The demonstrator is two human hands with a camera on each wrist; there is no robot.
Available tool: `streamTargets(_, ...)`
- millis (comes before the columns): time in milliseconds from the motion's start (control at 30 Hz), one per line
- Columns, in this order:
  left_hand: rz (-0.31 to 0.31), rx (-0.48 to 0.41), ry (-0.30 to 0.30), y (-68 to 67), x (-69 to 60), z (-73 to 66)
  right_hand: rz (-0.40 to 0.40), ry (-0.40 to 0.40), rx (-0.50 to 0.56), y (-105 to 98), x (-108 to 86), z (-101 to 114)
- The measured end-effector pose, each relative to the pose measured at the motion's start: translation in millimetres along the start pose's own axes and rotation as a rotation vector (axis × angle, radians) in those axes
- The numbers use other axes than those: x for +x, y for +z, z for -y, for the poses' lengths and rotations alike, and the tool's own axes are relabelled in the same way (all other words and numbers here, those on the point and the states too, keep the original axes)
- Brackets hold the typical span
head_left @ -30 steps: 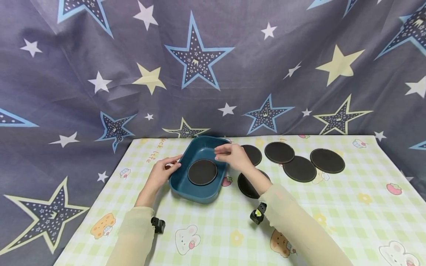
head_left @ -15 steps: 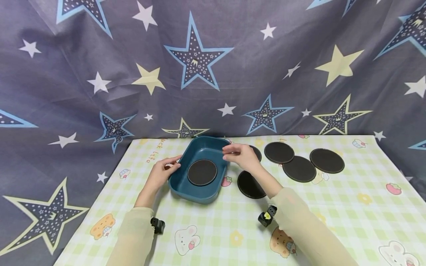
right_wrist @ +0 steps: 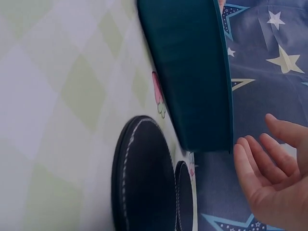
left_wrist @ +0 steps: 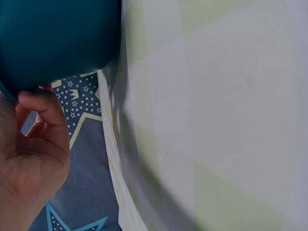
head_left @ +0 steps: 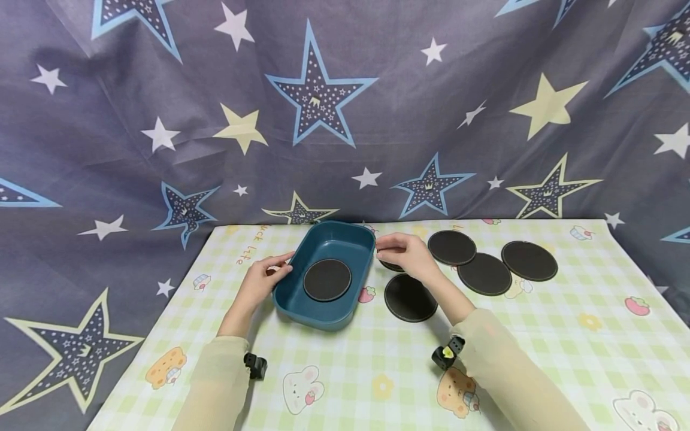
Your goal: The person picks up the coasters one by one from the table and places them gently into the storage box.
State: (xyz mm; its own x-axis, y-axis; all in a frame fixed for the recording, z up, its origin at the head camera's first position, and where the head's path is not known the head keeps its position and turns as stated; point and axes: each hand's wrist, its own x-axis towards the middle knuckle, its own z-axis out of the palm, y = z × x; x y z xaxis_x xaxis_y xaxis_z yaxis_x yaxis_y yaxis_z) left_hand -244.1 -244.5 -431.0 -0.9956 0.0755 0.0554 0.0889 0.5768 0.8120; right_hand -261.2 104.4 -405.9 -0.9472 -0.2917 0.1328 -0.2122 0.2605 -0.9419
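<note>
A teal rectangular basin (head_left: 336,254) stands on the table with one black round coaster (head_left: 327,279) lying flat inside. My left hand (head_left: 262,276) holds the basin's left rim; the left wrist view shows thumb and fingertip at the edge. Just past the right rim, my right hand (head_left: 406,256) hovers with relaxed fingers and holds nothing. In the right wrist view, its fingers (right_wrist: 255,168) are loosely bent near the basin's corner. Below the hand, one coaster (head_left: 392,266) is partly hidden by it. A nearer coaster (head_left: 411,298), with pale stitching in the right wrist view, lies beside the basin.
Farther right lie three more black coasters: one at the back (head_left: 451,247), one in the middle (head_left: 484,274) and one at the right (head_left: 530,261). A checked tablecloth (head_left: 345,377) covers the table. Behind hangs a star-patterned curtain (head_left: 199,72).
My right hand has moved right, from above the basin to outside its right rim. The left hand, the basin and the coasters have stayed in place.
</note>
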Motion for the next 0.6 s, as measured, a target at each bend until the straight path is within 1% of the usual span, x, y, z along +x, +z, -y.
streamTargets(267,-0.002,-0.01,0.007,0.6,0.6,1.9,-0.043,0.024,-0.023,-12.9,-4.1,-10.4)
streamTargets(467,0.002,-0.015,0.007,0.4,0.6,2.4,-0.074,0.038,-0.051,-27.6,-7.1,-15.4)
streamTargets(600,0.005,-0.017,0.013,-0.1,0.0,1.0,-0.11,0.039,-0.078,-37.8,-9.7,-18.3)
